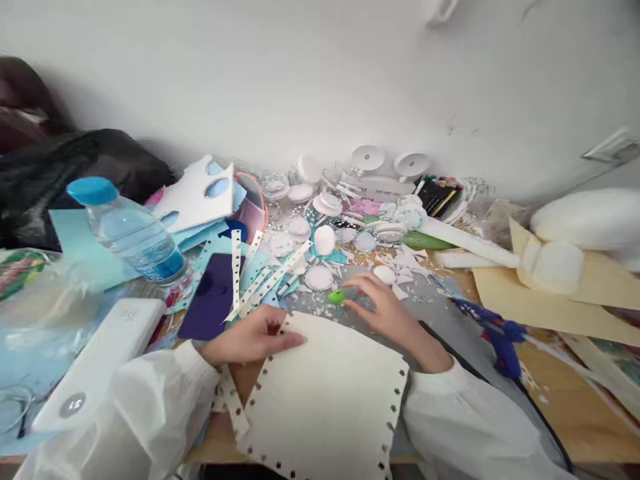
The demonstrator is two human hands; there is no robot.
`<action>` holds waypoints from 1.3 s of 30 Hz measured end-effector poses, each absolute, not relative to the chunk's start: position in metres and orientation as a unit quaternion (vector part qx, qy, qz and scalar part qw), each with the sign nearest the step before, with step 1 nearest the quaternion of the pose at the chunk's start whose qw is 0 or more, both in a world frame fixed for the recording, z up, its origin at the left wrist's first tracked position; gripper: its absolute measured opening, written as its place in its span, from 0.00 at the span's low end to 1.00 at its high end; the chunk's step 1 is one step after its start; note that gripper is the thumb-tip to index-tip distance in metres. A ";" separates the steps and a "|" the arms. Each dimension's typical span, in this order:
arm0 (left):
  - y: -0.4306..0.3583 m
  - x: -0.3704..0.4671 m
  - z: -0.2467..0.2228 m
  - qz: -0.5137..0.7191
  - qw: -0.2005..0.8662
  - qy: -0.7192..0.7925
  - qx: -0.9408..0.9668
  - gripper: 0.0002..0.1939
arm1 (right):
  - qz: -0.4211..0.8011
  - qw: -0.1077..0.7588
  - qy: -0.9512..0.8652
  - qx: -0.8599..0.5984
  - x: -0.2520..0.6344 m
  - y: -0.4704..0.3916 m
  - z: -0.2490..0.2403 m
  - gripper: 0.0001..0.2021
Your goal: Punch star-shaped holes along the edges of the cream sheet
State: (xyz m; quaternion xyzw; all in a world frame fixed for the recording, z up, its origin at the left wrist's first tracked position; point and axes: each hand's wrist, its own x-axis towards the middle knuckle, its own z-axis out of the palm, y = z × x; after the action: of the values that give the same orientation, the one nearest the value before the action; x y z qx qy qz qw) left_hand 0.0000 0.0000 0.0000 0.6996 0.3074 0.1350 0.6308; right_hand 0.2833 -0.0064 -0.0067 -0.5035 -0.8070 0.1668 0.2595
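My left hand (257, 337) pinches the upper left edge of a white sheet (335, 393), thumb on top. Small shaped holes run along the sheet's left, right and lower edges. My right hand (383, 308) hovers above the sheet's top edge, its thumb and fingers curved and apart. Right at those fingertips lies a small green craft punch (337, 297); I cannot tell whether they touch it. White strips with punched holes (270, 283) lie in a loose pile beyond my left hand.
At left are a water bottle (133, 230), dark phone (213, 297) and white power bank (100, 363). Foam discs (327, 203), beads and scraps clutter the back by the wall. A blue glue gun (500, 337) and tan paper (545, 303) lie at right.
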 end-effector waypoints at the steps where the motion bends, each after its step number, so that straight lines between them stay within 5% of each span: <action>1: 0.000 0.001 -0.001 0.125 0.639 0.301 0.697 0.20 | 0.172 0.239 -0.822 -0.488 0.279 -0.003 -0.012 0.14; 4: -0.001 0.003 -0.005 0.104 0.643 0.294 0.699 0.20 | 0.195 0.244 -0.826 -0.470 0.271 0.003 -0.022 0.11; 7: -0.005 0.007 -0.009 0.097 0.620 0.303 0.717 0.20 | 0.225 0.349 -0.761 -0.498 0.273 0.001 -0.021 0.09; 12: -0.009 0.013 -0.011 0.086 0.550 0.335 0.760 0.21 | 0.478 0.518 -0.519 -0.483 0.281 -0.014 0.002 0.16; 20: -0.011 0.017 -0.010 0.065 0.487 0.349 0.798 0.21 | 0.686 0.504 -0.350 -0.391 0.265 -0.026 0.014 0.17; 39: -0.011 0.016 -0.007 0.059 0.560 0.329 0.758 0.22 | 0.740 0.427 -0.340 -0.393 0.243 -0.039 0.003 0.18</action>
State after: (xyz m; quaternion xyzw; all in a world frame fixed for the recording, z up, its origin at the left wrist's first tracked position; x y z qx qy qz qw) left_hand 0.0162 -0.0113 -0.0067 0.7577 0.3294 0.0585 0.5603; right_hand 0.2426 -0.0391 0.0026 -0.3929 -0.3404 0.7400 0.4268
